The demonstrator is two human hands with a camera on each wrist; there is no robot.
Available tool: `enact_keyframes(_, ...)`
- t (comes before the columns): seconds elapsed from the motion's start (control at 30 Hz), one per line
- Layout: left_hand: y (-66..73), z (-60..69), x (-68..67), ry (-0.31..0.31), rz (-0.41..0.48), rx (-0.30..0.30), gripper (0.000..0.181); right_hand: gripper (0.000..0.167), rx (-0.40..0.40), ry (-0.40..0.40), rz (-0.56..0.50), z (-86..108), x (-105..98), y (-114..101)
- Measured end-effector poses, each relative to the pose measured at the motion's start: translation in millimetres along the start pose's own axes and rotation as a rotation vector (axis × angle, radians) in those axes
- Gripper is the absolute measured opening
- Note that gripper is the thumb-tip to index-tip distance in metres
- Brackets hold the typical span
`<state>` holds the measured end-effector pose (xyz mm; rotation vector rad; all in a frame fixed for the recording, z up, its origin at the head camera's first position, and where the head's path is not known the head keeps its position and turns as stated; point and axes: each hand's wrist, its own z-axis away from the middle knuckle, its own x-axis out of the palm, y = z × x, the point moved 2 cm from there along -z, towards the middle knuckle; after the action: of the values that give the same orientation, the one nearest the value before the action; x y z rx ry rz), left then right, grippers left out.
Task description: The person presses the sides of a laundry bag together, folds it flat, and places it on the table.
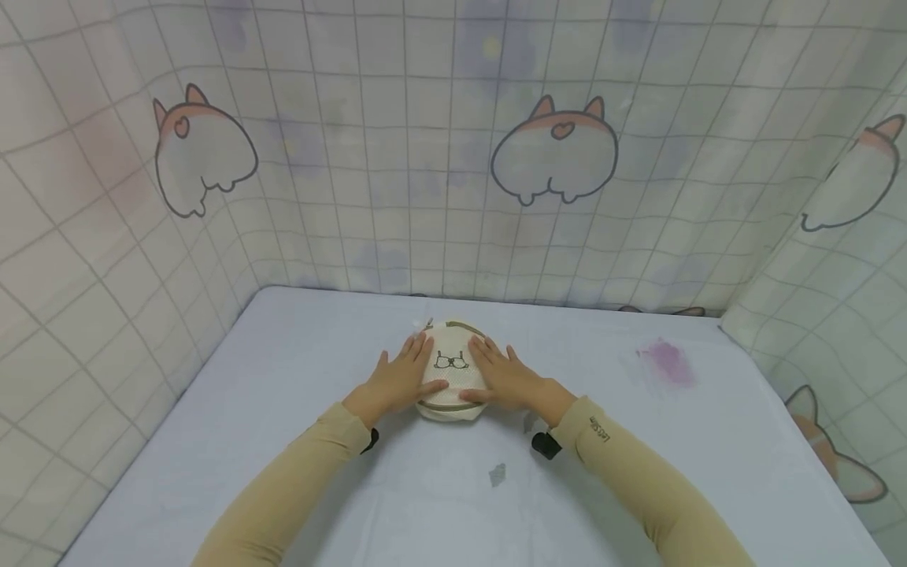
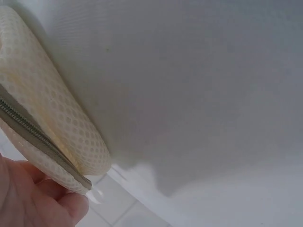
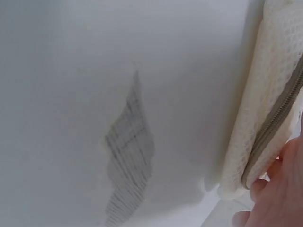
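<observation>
A round cream mesh laundry bag (image 1: pixel 451 382) with a printed pair of glasses lies on the table. An olive-brown zip (image 2: pixel 40 135) runs round its side. My left hand (image 1: pixel 402 378) rests on the bag's left side, fingers straight and pointing away from me. On the opposite side, my right hand (image 1: pixel 512 379) lies the same way, its thumb toward the front of the bag. The left wrist view shows fingertips touching the bag near the zip. At the right edge of the right wrist view, the other hand's fingers touch the mesh (image 3: pixel 244 142).
A white cloth covers the table (image 1: pixel 283 378). Grey patches (image 1: pixel 497 475) mark it near the front, and a pink stain (image 1: pixel 669 361) is at the right. Grid-patterned curtains (image 1: pixel 375 173) with corgi drawings stand behind and at both sides.
</observation>
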<state>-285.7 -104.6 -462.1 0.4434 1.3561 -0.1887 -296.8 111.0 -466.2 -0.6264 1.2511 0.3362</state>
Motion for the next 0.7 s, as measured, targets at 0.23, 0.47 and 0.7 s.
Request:
enact_keyframes(0.23,1.7,-0.2,1.4,-0.014,0.014,-0.018,0.092,0.102,0.015,-0.029,0.004,-1.6,2.2,0.5)
enact_keyframes(0.47,1.7,-2.9,3.8,-0.046,0.016,-0.031,0.092,0.101,0.028,-0.039,0.002,-0.9,4.5,-3.8)
enact_keyframes(0.7,0.4,-6.8,4.6,-0.070,0.017,-0.041,0.093,0.101,0.039,-0.040,0.021,-5.1,5.8,-3.6)
